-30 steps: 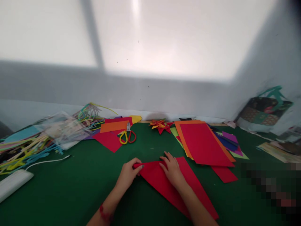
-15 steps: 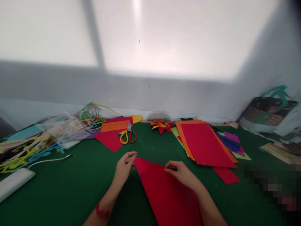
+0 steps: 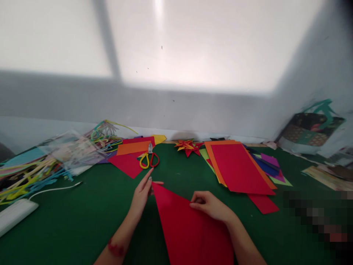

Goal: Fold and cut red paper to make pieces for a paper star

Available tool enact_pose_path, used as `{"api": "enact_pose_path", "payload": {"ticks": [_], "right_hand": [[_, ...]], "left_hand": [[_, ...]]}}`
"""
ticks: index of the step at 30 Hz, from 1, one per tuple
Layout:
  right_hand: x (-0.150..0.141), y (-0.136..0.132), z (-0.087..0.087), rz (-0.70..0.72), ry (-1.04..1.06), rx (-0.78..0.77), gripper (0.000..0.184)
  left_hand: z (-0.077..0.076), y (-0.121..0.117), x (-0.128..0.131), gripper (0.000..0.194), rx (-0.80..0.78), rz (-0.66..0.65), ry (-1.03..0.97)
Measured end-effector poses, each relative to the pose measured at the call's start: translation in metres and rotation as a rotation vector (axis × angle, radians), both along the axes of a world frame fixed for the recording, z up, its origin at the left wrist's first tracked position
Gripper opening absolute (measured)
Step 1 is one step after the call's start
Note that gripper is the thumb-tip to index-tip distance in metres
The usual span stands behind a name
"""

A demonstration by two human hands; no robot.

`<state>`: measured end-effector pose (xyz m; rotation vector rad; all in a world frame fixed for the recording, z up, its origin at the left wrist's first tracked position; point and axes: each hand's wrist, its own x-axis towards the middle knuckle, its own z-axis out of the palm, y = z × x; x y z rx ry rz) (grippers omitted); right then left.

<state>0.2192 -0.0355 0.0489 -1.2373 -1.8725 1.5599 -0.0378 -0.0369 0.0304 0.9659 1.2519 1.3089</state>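
Observation:
A large sheet of red paper point(image 3: 190, 228) is raised in front of me, its lower end running out of view at the bottom. My left hand point(image 3: 142, 193) is at its upper left corner, thumb by the corner and one finger passing behind the edge, while the index finger points up toward the scissors. My right hand point(image 3: 208, 204) pinches the top edge farther right, fingers curled. Scissors point(image 3: 150, 156) with one yellow and one red handle lie just beyond my left hand, partly over orange paper point(image 3: 134, 148) and red sheets.
On the right is a stack of red and orange paper point(image 3: 239, 167). A folded red and orange paper star point(image 3: 189, 147) lies near the wall. Colourful strips point(image 3: 49, 165) and a white power strip point(image 3: 18, 215) are on the left; a patterned bag point(image 3: 310, 129) stands at the back right.
The red paper's corner and my left hand have shifted slightly left. My left index finger has straightened and lifted away from the corner. My right hand keeps its pinch.

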Motion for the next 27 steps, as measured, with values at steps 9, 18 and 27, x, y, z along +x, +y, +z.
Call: {"api": "enact_pose_path", "payload": {"ticks": [9, 18, 27], "right_hand": [[-0.006, 0.008, -0.012, -0.202, 0.179, 0.056, 0.025], [-0.006, 0.011, -0.016, -0.27, 0.175, 0.072, 0.027], [-0.003, 0.015, -0.019, -0.309, 0.177, 0.062, 0.031]], "left_hand": [[-0.021, 0.0, 0.017, 0.039, -0.124, -0.291, 0.103], [-0.019, -0.006, 0.022, 0.035, -0.121, -0.376, 0.116], [-0.022, -0.009, 0.021, 0.039, -0.123, -0.461, 0.156]]}}
